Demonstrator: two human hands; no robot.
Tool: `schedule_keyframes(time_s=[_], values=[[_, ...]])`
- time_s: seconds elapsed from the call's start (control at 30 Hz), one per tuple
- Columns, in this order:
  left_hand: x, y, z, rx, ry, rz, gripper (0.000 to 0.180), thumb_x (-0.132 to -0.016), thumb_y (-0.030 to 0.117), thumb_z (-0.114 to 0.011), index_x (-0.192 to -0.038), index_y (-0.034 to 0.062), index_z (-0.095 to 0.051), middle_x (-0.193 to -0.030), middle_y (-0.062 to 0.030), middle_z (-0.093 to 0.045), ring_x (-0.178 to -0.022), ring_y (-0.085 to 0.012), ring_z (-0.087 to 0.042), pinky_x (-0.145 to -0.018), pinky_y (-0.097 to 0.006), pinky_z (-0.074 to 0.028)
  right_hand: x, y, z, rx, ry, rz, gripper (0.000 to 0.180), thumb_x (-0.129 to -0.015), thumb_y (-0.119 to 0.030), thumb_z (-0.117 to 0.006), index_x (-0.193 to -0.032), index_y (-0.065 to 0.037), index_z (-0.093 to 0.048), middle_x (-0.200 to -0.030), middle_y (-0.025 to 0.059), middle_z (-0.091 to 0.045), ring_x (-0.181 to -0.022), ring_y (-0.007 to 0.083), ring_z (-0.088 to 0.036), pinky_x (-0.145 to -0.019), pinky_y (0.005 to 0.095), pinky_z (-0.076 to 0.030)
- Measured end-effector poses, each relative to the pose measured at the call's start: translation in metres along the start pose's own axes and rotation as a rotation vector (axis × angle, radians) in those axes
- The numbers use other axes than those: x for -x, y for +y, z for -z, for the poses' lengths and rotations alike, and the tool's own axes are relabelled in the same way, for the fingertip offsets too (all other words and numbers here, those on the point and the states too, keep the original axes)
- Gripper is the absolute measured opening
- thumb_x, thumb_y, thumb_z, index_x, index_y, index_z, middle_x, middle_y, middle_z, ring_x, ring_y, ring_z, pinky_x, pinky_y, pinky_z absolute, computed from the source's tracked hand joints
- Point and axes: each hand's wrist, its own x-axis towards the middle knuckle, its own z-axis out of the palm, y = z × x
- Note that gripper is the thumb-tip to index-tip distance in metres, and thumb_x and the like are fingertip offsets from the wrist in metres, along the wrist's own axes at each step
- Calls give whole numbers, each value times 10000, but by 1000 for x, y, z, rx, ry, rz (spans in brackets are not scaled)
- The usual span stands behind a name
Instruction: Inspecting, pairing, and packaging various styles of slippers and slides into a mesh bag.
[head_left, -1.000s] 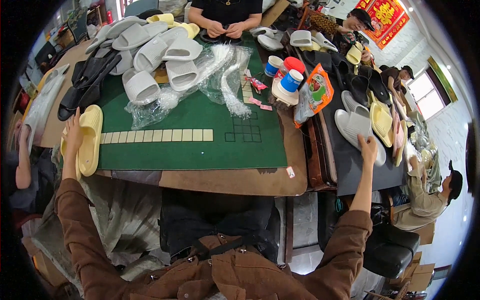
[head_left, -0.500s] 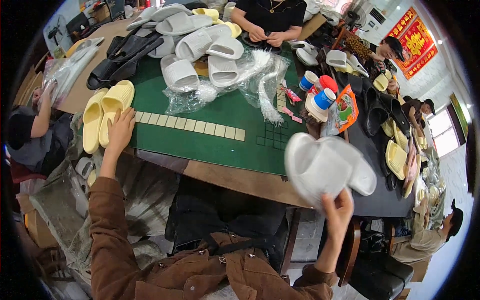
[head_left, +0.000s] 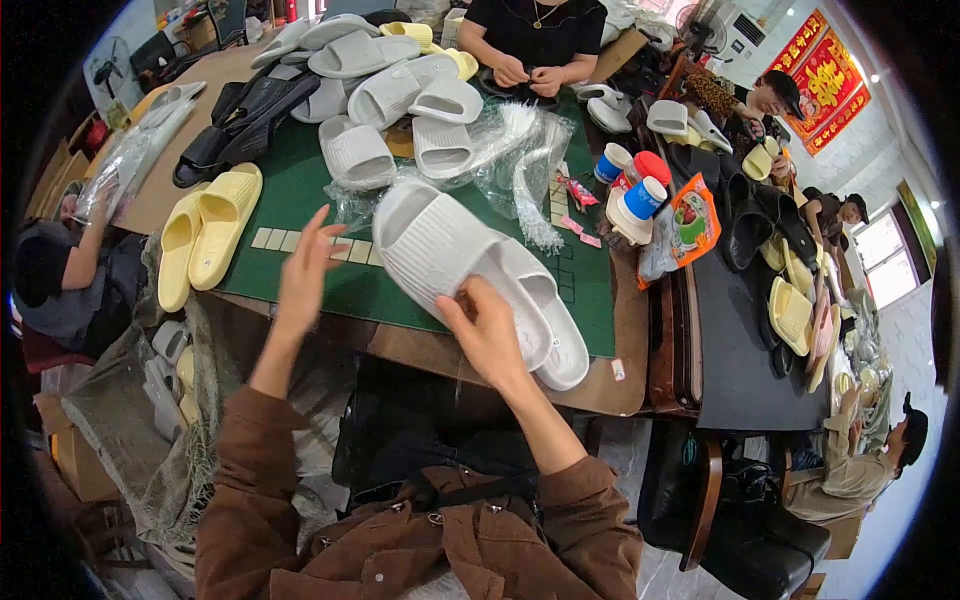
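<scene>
Slippers (head_left: 440,235) in light grey, one overlapping the other, are gripped in our right hand (head_left: 483,330), raised over the near edge of the green mat (head_left: 598,300) on the bench (head_left: 632,345). Our left hand (head_left: 308,272) is released, fingers spread, just to the left of that pair. Yellow slippers (head_left: 228,225) rest side by side at the bench's left near edge, and beyond we see a pile of grey slippers (head_left: 355,152) beside crumpled clear plastic (head_left: 560,145).
</scene>
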Motion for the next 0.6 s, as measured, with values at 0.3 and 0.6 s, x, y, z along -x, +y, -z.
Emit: schedule_keyframes(time_s=[0.3, 0.6], values=[[16, -1, -87, -511, -54, -319, 812, -814, 253, -674, -1469, 113, -216, -1465, -264, -220, -1366, -416, -183, -1117, -468, -157, 9, 16, 70, -15, 218, -123, 183, -862, -67, -618, -1020, 25, -603, -888, 89, -624, -726, 124, -580, -633, 268, -482], [0, -4, -94, -631, -197, -343, 690, -712, 65, -637, -1360, 167, -424, -1261, -203, -437, -1173, -386, -425, -964, -471, -367, 2, 98, 92, 402, 244, -215, 298, -774, -181, -705, -972, 27, -626, -846, 145, -609, -670, 222, -579, -633, 346, -476]])
